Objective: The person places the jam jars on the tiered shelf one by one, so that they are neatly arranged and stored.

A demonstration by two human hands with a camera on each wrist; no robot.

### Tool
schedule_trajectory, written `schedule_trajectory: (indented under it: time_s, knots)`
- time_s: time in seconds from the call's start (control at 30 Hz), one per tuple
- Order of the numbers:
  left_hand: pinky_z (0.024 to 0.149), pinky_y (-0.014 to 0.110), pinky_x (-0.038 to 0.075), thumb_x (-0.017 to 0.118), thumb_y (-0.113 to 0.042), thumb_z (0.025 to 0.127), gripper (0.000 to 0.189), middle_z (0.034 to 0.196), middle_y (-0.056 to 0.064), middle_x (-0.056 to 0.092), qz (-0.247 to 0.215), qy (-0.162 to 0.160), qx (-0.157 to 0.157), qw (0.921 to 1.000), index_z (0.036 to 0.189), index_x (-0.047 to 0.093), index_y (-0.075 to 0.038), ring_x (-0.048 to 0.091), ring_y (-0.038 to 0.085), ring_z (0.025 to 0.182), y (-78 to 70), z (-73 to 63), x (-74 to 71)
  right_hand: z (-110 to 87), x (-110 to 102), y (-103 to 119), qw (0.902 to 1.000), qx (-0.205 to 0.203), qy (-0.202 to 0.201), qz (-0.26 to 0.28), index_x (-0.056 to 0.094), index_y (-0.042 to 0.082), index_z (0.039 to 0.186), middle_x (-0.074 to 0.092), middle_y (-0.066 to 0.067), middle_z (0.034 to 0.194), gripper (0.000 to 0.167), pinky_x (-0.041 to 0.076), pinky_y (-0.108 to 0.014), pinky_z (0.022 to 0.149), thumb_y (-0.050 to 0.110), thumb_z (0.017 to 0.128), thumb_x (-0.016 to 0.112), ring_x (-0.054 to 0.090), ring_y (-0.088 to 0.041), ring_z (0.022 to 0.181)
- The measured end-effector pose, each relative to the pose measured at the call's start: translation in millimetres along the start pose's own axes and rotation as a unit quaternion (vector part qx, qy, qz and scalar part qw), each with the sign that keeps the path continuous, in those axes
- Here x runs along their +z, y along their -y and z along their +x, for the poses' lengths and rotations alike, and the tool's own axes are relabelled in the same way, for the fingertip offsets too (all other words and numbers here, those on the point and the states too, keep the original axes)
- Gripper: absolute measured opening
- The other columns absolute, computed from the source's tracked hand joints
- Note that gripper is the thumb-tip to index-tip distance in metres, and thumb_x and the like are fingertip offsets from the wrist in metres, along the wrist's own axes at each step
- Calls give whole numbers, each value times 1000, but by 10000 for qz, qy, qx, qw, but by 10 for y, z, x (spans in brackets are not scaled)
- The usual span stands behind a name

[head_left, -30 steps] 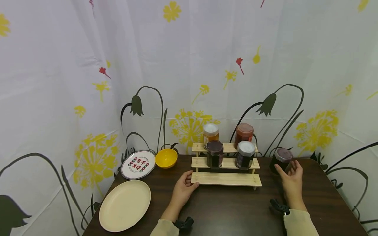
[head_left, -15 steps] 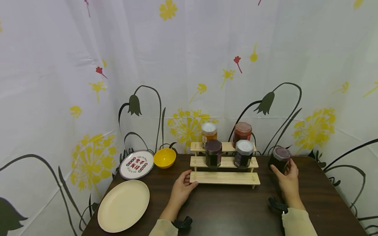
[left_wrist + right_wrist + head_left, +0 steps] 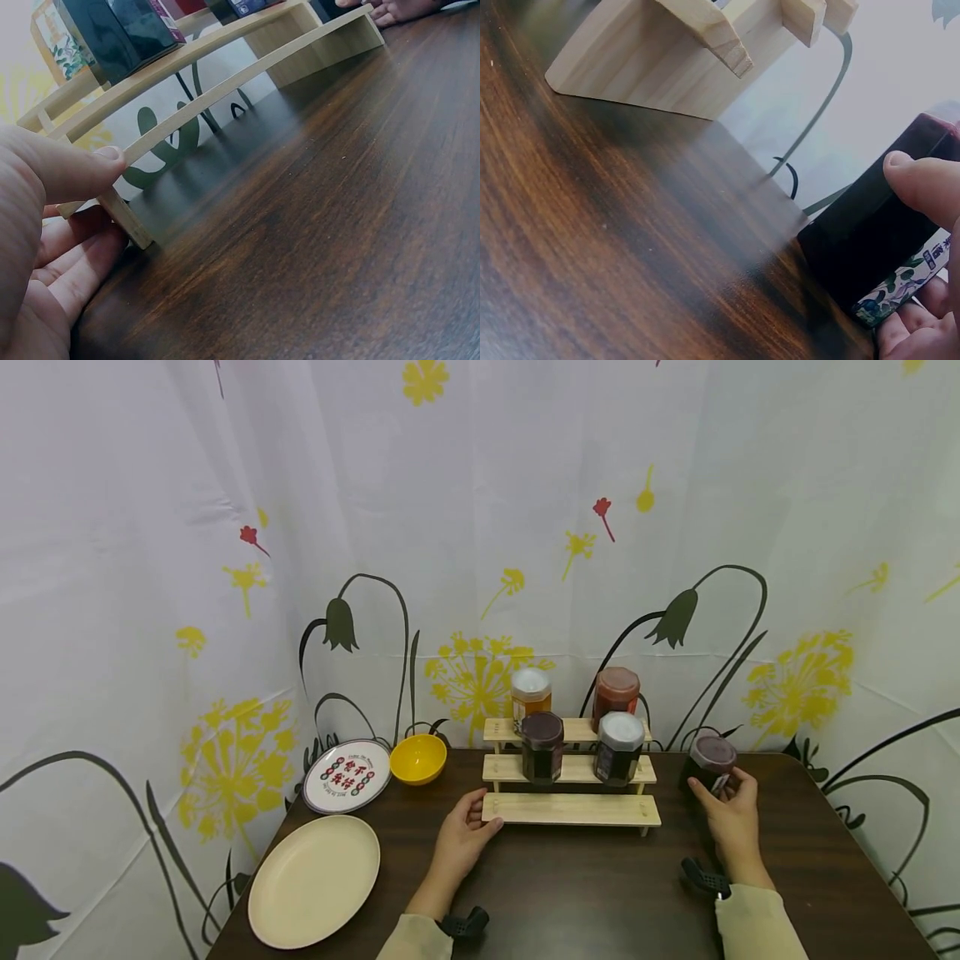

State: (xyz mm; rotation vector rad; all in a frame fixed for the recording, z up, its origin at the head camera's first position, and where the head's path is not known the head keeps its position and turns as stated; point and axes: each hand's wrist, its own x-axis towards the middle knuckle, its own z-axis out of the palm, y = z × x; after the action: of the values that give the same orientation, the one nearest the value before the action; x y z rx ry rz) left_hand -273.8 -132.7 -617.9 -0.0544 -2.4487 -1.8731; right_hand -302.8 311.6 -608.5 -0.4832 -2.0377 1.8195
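Observation:
A three-step wooden rack stands on the dark table. My left hand grips the left end of its lowest step; in the left wrist view the thumb lies at the board's edge and the fingers are behind the leg. To the right of the rack, my right hand holds a dark jar with a purplish lid. In the right wrist view that jar stands on or very near the table, thumb on one side and fingers by its floral label. The lowest step bears nothing.
On the middle step are a dark-lidded jar and a white-lidded jar. An amber jar and a red jar occupy the top step. Leftward lie a yellow bowl, a printed plate and a cream plate.
The fingers of my right hand have drawn in slightly round the jar. The head view has shifted a little; my left hand stays on the rack.

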Motion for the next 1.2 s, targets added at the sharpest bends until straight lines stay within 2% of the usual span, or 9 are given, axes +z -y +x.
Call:
schedule_trajectory:
  time_s: [0.23, 0.27, 0.4, 0.47, 0.5, 0.67, 0.83, 1.0, 1.2]
  knots:
    - [96, 34, 59, 87, -20, 95, 65, 130, 17, 68, -49, 2, 16, 10000, 152, 59, -4, 66, 26, 114, 24, -10, 8, -24, -4, -12, 9990, -1, 24, -451, 20, 2, 170, 31, -26, 168, 97, 35, -51, 131, 29, 100, 81, 37, -43, 158]
    - [96, 35, 59, 86, -20, 96, 64, 130, 17, 69, -46, -2, 10, 10000, 152, 60, -4, 66, 26, 114, 30, -9, 9, -28, -6, -18, 9983, -5, 29, -576, 21, 2, 170, 30, -26, 168, 96, 36, -48, 130, 31, 100, 82, 37, -43, 157]
    - [96, 35, 59, 86, -20, 96, 65, 129, 17, 69, -54, -2, 49, 10000, 152, 59, -3, 67, 26, 113, 30, -6, 6, -41, 1, -30, 9961, -78, 9, -874, 28, 1, 167, 26, -22, 162, 95, 38, -24, 124, 36, 99, 83, 39, -42, 156]
    - [96, 35, 59, 86, -20, 96, 65, 129, 17, 69, -53, -3, 54, 10000, 152, 59, -3, 66, 25, 113, 23, -5, 3, -40, 11, -32, 9958, -160, -18, -902, 29, 0, 166, 26, -21, 161, 94, 38, -20, 122, 35, 98, 84, 40, -41, 155]
    - [97, 36, 59, 86, -20, 96, 65, 129, 17, 69, -51, -1, 57, 10000, 152, 59, -3, 66, 25, 113, 18, -5, 2, -38, 18, -32, 9957, -212, -37, -904, 29, 0, 166, 26, -22, 160, 94, 38, -21, 123, 33, 97, 85, 40, -42, 154]
    - [98, 36, 59, 86, -20, 96, 64, 129, 17, 68, -24, -13, 64, 10000, 152, 60, -4, 65, 24, 113, 1, -6, 1, -29, 48, -34, 9932, -392, -203, -1076, 31, -3, 162, 28, -26, 157, 90, 42, -45, 126, 30, 97, 85, 42, -47, 151]
    - [95, 31, 59, 86, -19, 95, 64, 128, 17, 68, -47, -21, 89, 9999, 151, 60, -4, 66, 24, 111, 2, -4, 4, -31, 57, -48, 9892, -518, -334, -1329, 34, -3, 160, 32, -28, 155, 89, 45, -48, 114, 33, 96, 86, 46, -45, 142]
    - [90, 23, 57, 86, -20, 95, 64, 127, 17, 70, -103, 0, 105, 9999, 152, 60, -4, 68, 25, 111, 16, 0, 5, -38, 64, -51, 9852, -680, -411, -1516, 35, -4, 158, 34, -32, 153, 90, 40, -59, 111, 34, 95, 87, 43, -45, 137]
    - [95, 33, 59, 87, -21, 95, 64, 128, 16, 69, -10, -20, 76, 10000, 151, 60, -5, 66, 25, 112, 14, 6, 6, -52, 93, -40, 9840, -835, -519, -1484, 36, -7, 155, 33, -35, 149, 89, 38, -64, 112, 29, 93, 89, 41, -48, 134]
